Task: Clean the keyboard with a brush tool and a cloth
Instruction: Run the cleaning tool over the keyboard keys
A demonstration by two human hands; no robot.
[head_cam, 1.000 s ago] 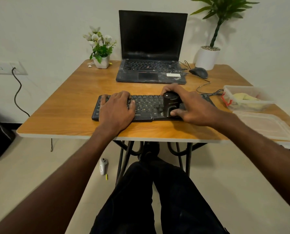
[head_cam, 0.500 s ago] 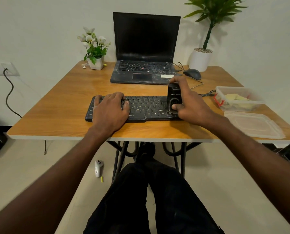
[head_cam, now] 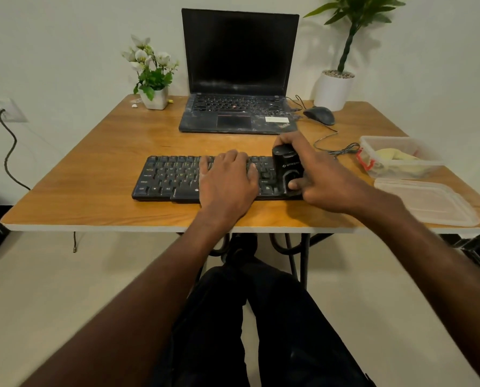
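Left hand (head_cam: 227,180) has slid over from the keyboard's (head_cam: 171,177) left end to the middle, resting flat on the keys with fingers spread. Right hand (head_cam: 321,174) grips the black brush tool (head_cam: 286,166), standing it upright on the right end of the keyboard, just beside the left hand, on the wooden table (head_cam: 93,163).

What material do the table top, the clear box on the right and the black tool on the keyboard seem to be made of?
Table top: probably laminated board with a wood-grain print, going by its pale, plain edge.
Clear box: seemingly thin translucent plastic; the yellowish contents show through its wall.
Black tool, held by the right hand: likely hard, slightly glossy plastic with a printed logo.
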